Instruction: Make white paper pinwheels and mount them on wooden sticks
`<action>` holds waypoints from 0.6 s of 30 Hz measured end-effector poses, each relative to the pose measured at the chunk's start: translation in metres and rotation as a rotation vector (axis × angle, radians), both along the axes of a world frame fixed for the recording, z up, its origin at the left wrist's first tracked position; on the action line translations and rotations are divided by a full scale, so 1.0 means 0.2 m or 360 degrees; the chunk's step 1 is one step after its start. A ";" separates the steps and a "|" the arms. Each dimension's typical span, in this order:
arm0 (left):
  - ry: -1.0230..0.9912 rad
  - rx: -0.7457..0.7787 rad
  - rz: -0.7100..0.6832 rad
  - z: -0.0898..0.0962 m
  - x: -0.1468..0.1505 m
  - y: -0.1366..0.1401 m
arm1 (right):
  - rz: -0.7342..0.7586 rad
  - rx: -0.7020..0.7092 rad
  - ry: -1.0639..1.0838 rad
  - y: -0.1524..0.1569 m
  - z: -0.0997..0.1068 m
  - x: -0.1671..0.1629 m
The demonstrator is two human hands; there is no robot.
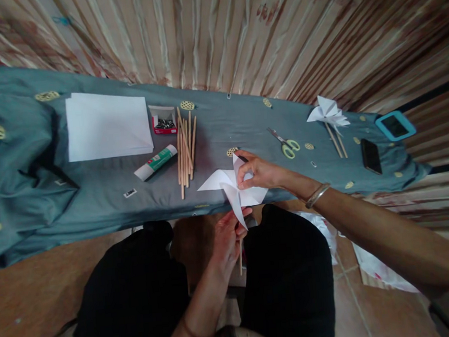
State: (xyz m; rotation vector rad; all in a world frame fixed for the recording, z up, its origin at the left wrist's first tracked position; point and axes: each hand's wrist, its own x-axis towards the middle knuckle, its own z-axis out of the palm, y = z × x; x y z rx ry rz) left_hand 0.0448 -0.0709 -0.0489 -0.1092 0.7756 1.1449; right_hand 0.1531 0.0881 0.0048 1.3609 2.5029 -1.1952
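A white paper pinwheel (229, 184) is held over the front edge of the cloth-covered table, its folded blades spread. My left hand (228, 236) is wrapped round the wooden stick (241, 259) below the blades; the stick's lower end sticks out beneath the fingers. At the pinwheel's middle, my right hand (254, 170) is closed with thumb and fingers on the paper. Whether a pin sits under those fingertips is hidden. A bracelet is on the right wrist.
Left on the table (100, 184) are paper sheets (108, 125), a glue stick (156, 163), a red box of metal pins (164, 122) and several wooden sticks (186, 151). Right are scissors (286, 144), finished pinwheels (327, 113), a phone (371, 156) and a blue-framed device (396, 125). A curtain (205, 34) hangs behind.
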 end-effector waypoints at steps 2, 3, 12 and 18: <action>0.0001 -0.0017 0.0004 0.00 0.00 0.00 | 0.0008 0.0006 0.0000 0.00 0.00 0.00; -0.0002 -0.0026 0.0006 0.00 0.00 0.00 | 0.0008 0.0012 0.0002 0.00 -0.01 0.00; 0.0018 -0.0020 0.0020 0.01 0.00 0.00 | -0.0077 -0.0008 0.0065 0.00 -0.02 0.04; 0.0018 -0.0063 0.0074 0.02 0.01 0.00 | -0.0141 0.0077 0.0226 -0.04 -0.04 0.06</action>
